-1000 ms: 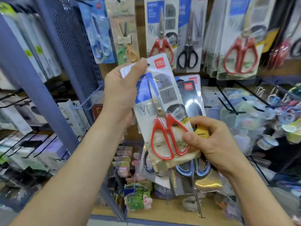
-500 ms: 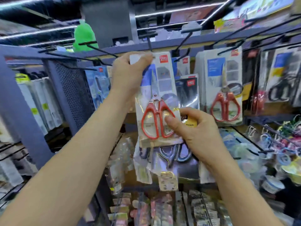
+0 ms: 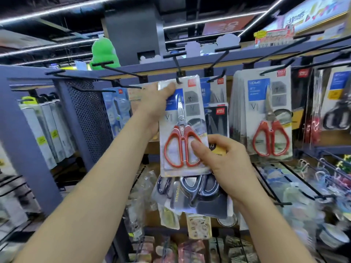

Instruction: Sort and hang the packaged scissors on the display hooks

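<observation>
Red-handled scissors pack [image 3: 182, 128] is occupying the centre of the frame, standing upright with the blades pointing up. Its card is showing a white face, a blue panel at upper left, grey picture squares at upper right and a red logo in the top right corner. The steel blades are running down into two red loop handles under a clear blister. The left hand [image 3: 152, 105] is gripping the upper left corner of the pack, with the thumb lying across the front face and the other fingers hidden behind the card. The right hand [image 3: 231, 168] is gripping from the lower right, its thumb pressing on the right red loop and its fingers curled behind. That same hand is also holding the dark-handled scissors packs [image 3: 199, 188], which are stacked behind the front pack and showing below and to the right of it. The tip of a black hook [image 3: 177, 69] is meeting the top edge of the front pack just right of the left thumb; whether it is passing through the hang hole cannot be told. Right of centre, matching red-handled packs [image 3: 269, 118] are hanging on another hook.
</observation>
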Available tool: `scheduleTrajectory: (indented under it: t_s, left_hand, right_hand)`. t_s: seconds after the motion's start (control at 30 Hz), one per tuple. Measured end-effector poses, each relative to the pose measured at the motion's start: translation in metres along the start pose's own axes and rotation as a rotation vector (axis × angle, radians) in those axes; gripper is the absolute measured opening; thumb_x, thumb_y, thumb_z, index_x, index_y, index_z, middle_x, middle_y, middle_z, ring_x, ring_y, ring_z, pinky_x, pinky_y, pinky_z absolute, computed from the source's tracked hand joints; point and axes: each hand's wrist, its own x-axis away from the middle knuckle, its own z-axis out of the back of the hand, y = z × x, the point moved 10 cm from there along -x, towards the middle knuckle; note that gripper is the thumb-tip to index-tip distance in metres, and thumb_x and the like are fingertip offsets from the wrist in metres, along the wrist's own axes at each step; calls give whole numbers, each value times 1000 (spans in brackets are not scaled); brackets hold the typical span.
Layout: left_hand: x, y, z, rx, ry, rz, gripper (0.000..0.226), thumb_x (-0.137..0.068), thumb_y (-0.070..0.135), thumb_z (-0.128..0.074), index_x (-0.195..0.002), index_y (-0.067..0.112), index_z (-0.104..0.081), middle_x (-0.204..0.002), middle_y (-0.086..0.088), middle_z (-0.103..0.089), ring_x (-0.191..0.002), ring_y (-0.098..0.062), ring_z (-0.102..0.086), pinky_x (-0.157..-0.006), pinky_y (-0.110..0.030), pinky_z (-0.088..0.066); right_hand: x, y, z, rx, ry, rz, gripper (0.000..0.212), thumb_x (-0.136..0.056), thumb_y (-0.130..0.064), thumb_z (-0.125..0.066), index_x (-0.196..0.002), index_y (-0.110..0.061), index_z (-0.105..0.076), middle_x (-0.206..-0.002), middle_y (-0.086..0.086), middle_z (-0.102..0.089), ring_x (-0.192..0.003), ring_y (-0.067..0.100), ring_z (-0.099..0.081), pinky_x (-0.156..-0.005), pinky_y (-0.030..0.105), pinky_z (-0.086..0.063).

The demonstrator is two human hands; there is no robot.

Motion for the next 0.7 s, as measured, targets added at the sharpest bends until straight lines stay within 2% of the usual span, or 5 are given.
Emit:
scheduleTrajectory:
  t_s: [0.13, 0.23, 0.4, 0.53, 0.7]
  left_hand:
    - [29, -8, 13, -153, 29, -180, 54, -87, 4, -69, -124, 35, -44, -115, -6, -66, -94, -23, -71, -76, -41, -61]
    - [44, -27, 14, -222, 10, -187, 36, -88, 11, -71, -115, 33, -63, -113, -8, -70, -97, -29, -70, -84, -49, -59]
    - [14, -36, 28, -283, 178, -205, 31, -90, 11, -69, -109, 35, -69, -119, -3, -68, -115, -27, -62, -98, -38, -52]
    - [0, -44, 26, -413, 246, -245, 33, -91, 9, -67, -121, 22, -69, -107, 30, -52, -109, -10, -57, -93, -19, -47]
    - [-3, -49, 22, -725, 294, -330, 29, -95, 34, -60, -123, 38, -59, -112, 1, -67, -97, -21, -63, -83, -37, -53]
  right_hand:
    - [-14, 1, 0, -9, 37, 25, 13, -85, -34, -76, -81, -22, -75, -71, -7, -73, -65, 3, -63, -70, 22, -47]
    - [-19, 5, 5, 45, 63, 53, 12, -86, -37, -74, -80, -26, -74, -72, -11, -72, -65, 1, -61, -68, 18, -45]
    - [-7, 17, 41, 148, 174, 68, 12, -89, -21, -72, -84, -32, -74, -79, -21, -70, -71, -1, -63, -63, 15, -46]
    - [10, 18, 59, 247, 185, 114, 21, -88, -16, -72, -89, -37, -70, -83, -20, -68, -74, 3, -62, -67, 15, -46]
    - [26, 10, 67, 177, 147, 171, 43, -86, -5, -73, -112, -34, -57, -102, -31, -62, -100, -9, -59, -81, 3, -41]
